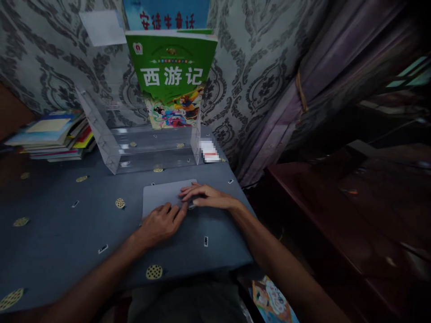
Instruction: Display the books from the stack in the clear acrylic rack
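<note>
A clear plastic panel (pixel 160 195) with rounded corners lies on the cloth-covered table (pixel 84 229) in front of me. My left hand (pixel 163 222) rests at its near edge, fingers curled and closed on it; the fingertips are partly hidden. My right hand (pixel 207 196) is over the panel's right side, palm down, its fingers stretched out and open, thumb close to my left index finger. Something small and shiny shows under the right thumb, too small to make out. Beyond the panel stands a clear plastic book rack (pixel 104 143).
A green book (pixel 171 63) stands upright at the rack, a blue book (pixel 166 15) behind it. Stacked books (pixel 55 134) lie at the left, a small white box (pixel 209 151) by the rack's right side. A purple curtain (pixel 279 112) and dark red furniture (pixel 323 224) are at the right.
</note>
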The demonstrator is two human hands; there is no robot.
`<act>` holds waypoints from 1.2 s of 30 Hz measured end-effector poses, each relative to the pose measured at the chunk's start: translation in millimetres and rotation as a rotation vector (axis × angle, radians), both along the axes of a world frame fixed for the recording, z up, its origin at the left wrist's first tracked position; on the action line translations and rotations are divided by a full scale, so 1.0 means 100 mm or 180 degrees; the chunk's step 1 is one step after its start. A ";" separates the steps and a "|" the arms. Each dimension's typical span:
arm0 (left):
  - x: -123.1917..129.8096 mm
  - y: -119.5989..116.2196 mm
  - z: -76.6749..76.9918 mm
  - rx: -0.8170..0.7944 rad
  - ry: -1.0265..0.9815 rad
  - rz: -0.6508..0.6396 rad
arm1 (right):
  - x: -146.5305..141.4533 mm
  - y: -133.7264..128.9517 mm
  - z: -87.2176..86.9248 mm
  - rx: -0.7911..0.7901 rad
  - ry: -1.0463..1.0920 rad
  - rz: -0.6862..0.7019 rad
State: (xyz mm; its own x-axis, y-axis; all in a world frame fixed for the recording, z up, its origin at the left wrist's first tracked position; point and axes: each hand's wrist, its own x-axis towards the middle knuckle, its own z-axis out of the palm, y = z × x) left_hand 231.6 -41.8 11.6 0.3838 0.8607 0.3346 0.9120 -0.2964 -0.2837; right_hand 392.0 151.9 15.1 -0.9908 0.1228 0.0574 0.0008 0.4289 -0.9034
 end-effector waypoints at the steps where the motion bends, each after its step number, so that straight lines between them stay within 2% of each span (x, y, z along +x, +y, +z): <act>1: -0.01 0.00 -0.01 0.0061 -0.0010 0.0059 | 0.02 0.01 0.01 -0.0001 -0.0056 0.0089; 6: -0.02 0.02 -0.04 0.0336 0.0077 0.0235 | -0.01 0.00 -0.14 0.0085 0.0109 -0.0154; 11: -0.04 0.07 -0.03 0.0359 0.0001 0.0144 | -0.08 0.01 -0.23 -0.0015 0.0322 -0.0201; 15: -0.06 0.06 -0.01 0.0037 -0.0083 0.0402 | -0.08 0.01 -0.17 -0.0062 0.0416 -0.0186; 19: -0.10 0.03 0.02 -0.0080 -0.0311 0.0448 | -0.07 0.00 -0.14 -0.0161 0.0362 -0.0242; 22: -0.14 0.03 0.05 -0.0153 -0.0488 0.0508 | -0.07 0.03 -0.16 -0.0258 0.0320 -0.0394; 25: -0.21 0.04 0.09 -0.0432 -0.0817 0.0600 | -0.08 0.08 -0.19 -0.0234 0.0335 -0.0619; 31: -0.47 -0.02 0.25 -0.1160 -0.1683 0.0431 | -0.09 0.15 -0.18 -0.0250 0.0262 -0.0646; 36: -0.73 -0.11 0.32 -0.1504 -0.2115 0.0652 | -0.08 0.16 -0.17 -0.0315 0.0250 -0.0674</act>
